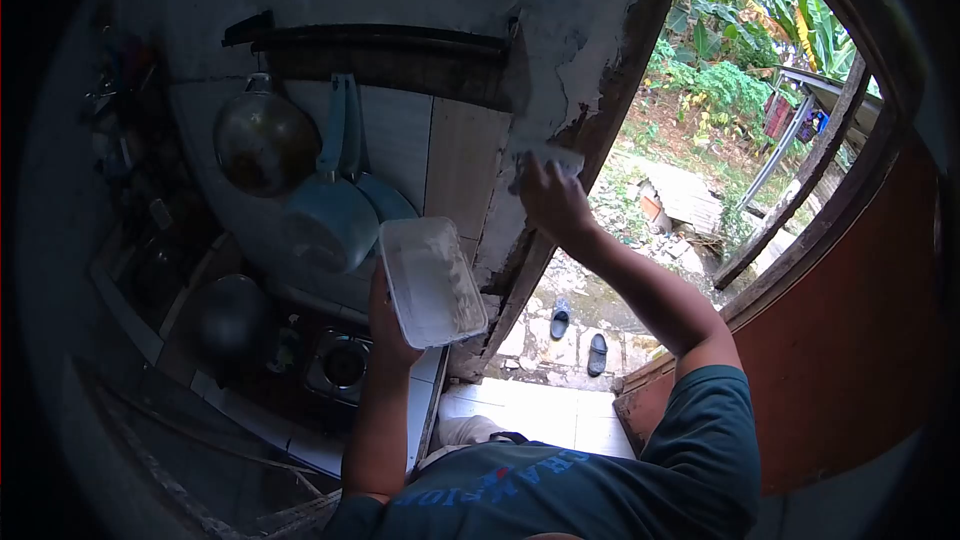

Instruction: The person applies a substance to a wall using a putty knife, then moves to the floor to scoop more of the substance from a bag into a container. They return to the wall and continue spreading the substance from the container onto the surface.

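Observation:
My left hand (392,325) grips a clear plastic container (425,275) from its left side and underneath. The container is tilted toward me, and whitish paste clings along its inner right side. Up at the patchy wall (575,60) beside the door frame, my right hand (552,202) is closed on a flat, pale scraper (555,156), which lies against or very close to the wall. My fingers partly hide the scraper, so its full shape does not show. The wall surface here is rough, with peeling and whitish patches.
Pans with light blue handles (338,215) and a metal wok (265,135) hang at left. Below them are a gas stove burner (342,364) and a dark pot (232,320). The open doorway has a wooden frame (622,60); sandals (597,354) lie outside.

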Demonstrator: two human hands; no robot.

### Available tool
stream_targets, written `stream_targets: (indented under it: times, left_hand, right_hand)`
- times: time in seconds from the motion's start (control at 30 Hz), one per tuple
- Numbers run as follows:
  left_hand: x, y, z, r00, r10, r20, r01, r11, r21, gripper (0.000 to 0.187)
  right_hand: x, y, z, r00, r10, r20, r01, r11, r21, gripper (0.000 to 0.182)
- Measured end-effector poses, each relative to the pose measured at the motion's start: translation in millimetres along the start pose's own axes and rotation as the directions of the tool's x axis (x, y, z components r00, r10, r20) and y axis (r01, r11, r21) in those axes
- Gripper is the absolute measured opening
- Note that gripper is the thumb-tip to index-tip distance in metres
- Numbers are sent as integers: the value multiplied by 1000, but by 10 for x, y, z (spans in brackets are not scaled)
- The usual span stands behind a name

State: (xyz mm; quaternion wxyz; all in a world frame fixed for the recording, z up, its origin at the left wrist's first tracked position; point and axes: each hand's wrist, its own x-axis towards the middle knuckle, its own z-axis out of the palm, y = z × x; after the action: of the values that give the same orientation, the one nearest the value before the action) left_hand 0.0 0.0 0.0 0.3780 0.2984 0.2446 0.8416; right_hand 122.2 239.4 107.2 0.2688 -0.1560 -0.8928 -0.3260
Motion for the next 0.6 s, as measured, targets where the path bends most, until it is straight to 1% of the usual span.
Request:
stream_targets:
  times: [0.03, 0.07, 0.1, 0.17, 0.23, 0.27, 0.3, 0.33, 0.37, 0.43, 0.47, 0.5, 0.57, 0.6]
  left_hand:
    - [-22, 37, 32, 995, -98, 19, 100, 970, -222, 61]
    - [-33, 76, 70, 981, -184, 61, 193, 883, -429, 58]
    - [87, 154, 130, 985, -134, 110, 169, 890, -423, 58]
    - [-40, 253, 206, 989, -122, 84, 146, 895, -421, 52]
    - [-74, 244, 168, 988, -121, 94, 149, 901, -407, 53]
    - [-63, 175, 82, 987, -137, 86, 160, 895, -416, 55]
    - [-46, 145, 38, 985, -152, 77, 170, 890, -423, 57]
    - [-47, 153, 53, 986, -150, 77, 169, 892, -420, 57]
    - [-54, 163, 81, 985, -156, 78, 174, 889, -423, 57]
    - [-54, 178, 138, 984, -158, 80, 177, 887, -427, 57]
    - [-61, 178, 165, 980, -187, 64, 196, 877, -440, 57]
    - [-61, 170, 182, 975, -217, 49, 215, 865, -453, 57]
    - [-53, 123, 152, 974, -215, 66, 221, 861, -457, 58]
    - [-51, 106, 133, 974, -213, 79, 225, 858, -462, 58]
  right_hand:
    - [-147, -67, 75, 999, -26, 18, 25, 998, 50, 28]
    - [-262, -127, 65, 994, -13, 108, -1, 992, 129, 24]
    - [-167, -75, 1, 990, 0, 141, -23, 986, 163, 21]
    - [-210, -44, -219, 984, 104, 141, -153, 905, 397, 11]
    - [-67, 149, -401, 960, 280, 24, -247, 799, 549, 9]
    - [-2, 339, -463, 960, 277, -43, -202, 790, 579, 9]
    - [6, 469, -535, 927, 352, -130, -196, 749, 632, 10]
    - [18, 570, -659, 900, 367, -233, -175, 796, 579, 12]
    - [19, 662, -692, 847, 461, -267, -244, 781, 574, 11]
    - [114, 643, -959, 711, 675, -197, -303, 547, 781, 11]
    - [141, 695, -842, 692, 651, -313, -292, 649, 703, 9]
    - [155, 674, -836, 691, 651, -313, -294, 649, 702, 9]
    - [232, 593, -819, 635, 645, -425, -303, 714, 631, 9]
    - [233, 584, -825, 678, 647, -350, -348, 701, 622, 25]
